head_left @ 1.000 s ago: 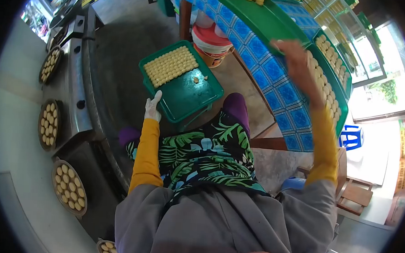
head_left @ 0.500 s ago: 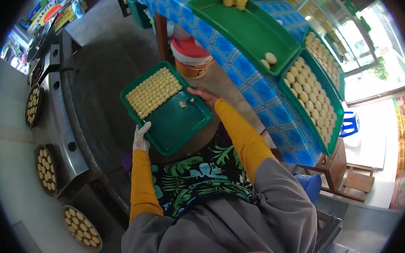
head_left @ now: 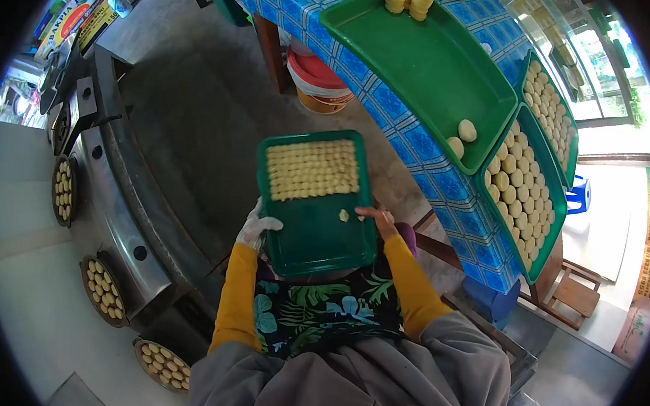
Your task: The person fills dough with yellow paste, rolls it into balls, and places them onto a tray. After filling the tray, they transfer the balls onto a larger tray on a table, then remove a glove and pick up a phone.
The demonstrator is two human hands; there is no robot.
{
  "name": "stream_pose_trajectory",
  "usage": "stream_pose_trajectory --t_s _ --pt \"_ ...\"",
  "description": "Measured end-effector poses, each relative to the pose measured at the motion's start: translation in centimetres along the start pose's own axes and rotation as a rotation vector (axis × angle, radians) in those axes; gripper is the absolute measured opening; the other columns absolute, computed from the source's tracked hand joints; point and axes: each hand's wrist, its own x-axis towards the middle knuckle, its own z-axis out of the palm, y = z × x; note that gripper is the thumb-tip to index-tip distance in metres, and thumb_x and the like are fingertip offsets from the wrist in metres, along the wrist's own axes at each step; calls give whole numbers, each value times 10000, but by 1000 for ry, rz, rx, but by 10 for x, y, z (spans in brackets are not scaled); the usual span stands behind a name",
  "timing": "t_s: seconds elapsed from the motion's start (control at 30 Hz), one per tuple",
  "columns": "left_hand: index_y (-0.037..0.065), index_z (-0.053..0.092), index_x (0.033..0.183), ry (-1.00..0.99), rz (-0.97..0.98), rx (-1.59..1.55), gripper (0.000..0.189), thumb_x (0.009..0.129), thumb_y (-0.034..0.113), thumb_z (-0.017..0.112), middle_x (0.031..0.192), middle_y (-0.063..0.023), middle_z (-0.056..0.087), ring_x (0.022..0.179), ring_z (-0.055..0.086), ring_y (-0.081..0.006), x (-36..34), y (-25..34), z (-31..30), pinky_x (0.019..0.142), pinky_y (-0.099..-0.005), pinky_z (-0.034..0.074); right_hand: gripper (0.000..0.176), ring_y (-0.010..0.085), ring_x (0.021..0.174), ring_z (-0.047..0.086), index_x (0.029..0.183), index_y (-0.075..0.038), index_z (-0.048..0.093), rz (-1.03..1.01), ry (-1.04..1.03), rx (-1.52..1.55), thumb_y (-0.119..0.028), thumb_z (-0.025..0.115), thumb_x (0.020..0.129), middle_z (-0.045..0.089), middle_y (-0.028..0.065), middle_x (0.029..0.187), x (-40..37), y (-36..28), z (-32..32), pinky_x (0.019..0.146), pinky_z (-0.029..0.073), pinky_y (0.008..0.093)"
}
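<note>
Between my hands is a green tray (head_left: 315, 254), held in front of my apron. Rows of small pale dough balls (head_left: 312, 169) fill its far half, and two little dough scraps (head_left: 344, 216) lie in the near half by the right rim. My left hand (head_left: 256, 226), in a white glove, grips the left side with its thumb over the rim. The bare right hand (head_left: 380, 220) holds the right side, its thumb reaching over the rim close to the scraps. Fingers beneath the tray are hidden.
On my right, a table with a blue checked cloth (head_left: 396, 107) bears a large green tray (head_left: 427, 69) and trays of round pastries (head_left: 518, 191). Along the left runs a metal counter (head_left: 130, 211) beside round pans of pastries (head_left: 103, 291). A red-lidded bucket (head_left: 321, 74) stands under the table.
The tray has turned from slanted to nearly straight before me, and it sits further right and closer to my body. Both hands have kept hold of it. The whole view has shifted slightly.
</note>
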Motion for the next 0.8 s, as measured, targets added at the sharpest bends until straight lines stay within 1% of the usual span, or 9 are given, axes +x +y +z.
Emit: stream_pose_trajectory --t_s 0.03,0.13,0.2,0.37,0.43,0.5,0.53,0.73,0.8 --pt "-15 93 1521 -100 -23 32 1076 593 -141 625 1236 -190 557 1029 616 -287 13 6 14 846 -347 546 829 248 1203 510 1419 -50 440 3 4 3 -230 781 685 615 106 1223 -6 12 -14 1050 373 345" --pt "-18 202 1489 -214 -107 172 1011 572 -123 614 1276 -170 529 1081 582 -270 75 10 51 896 -330 513 642 234 1144 549 1319 -51 561 -106 142 -18 -252 742 737 639 96 1195 28 75 -79 1052 368 348" --pt "-5 304 1463 -276 -147 264 947 572 -108 609 1268 -150 538 1088 574 -268 116 15 85 926 -334 496 420 221 1163 543 1206 -54 642 -373 9 26 -267 623 845 653 80 1184 63 113 -131 1081 330 389" --pt "-29 237 1488 -324 -258 449 999 584 -99 656 1008 -152 663 944 653 -234 202 30 167 854 -332 530 390 242 1200 532 1184 -44 639 -566 289 236 -298 502 921 646 94 1201 83 105 -167 1096 306 408" --pt "-41 258 1472 -396 -188 429 975 605 -86 702 874 -143 681 854 673 -227 254 20 173 848 -324 531 386 246 1201 531 1179 -50 641 -590 367 247 -300 496 924 646 98 1202 97 98 -189 1095 307 414" --pt "-77 77 1490 -542 -131 330 1032 660 -130 689 877 -202 689 769 692 -260 295 18 180 724 -320 577 381 250 1203 531 1174 -55 642 -596 423 236 -302 490 926 645 102 1202 104 96 -205 1094 307 420" --pt "-108 335 1402 -504 -106 567 849 704 58 790 1109 -186 646 1035 632 -239 306 18 183 929 -340 498 379 252 1204 531 1171 -58 643 -592 450 226 -303 487 928 645 104 1202 108 92 -211 1093 308 424" --pt "-116 207 1441 -352 322 175 735 854 18 628 1008 -188 688 921 686 -283 353 -36 161 905 -326 526 369 265 1208 529 1156 -74 649 -535 742 -148 -310 470 935 644 116 1203 101 91 -202 1090 309 442" --pt "-85 265 1437 -203 378 1161 672 931 216 591 1170 -184 636 1079 631 -264 308 -8 120 984 -325 464 366 269 1210 529 1151 -79 651 -519 866 -422 -312 464 938 643 119 1203 70 121 -190 1089 310 448"
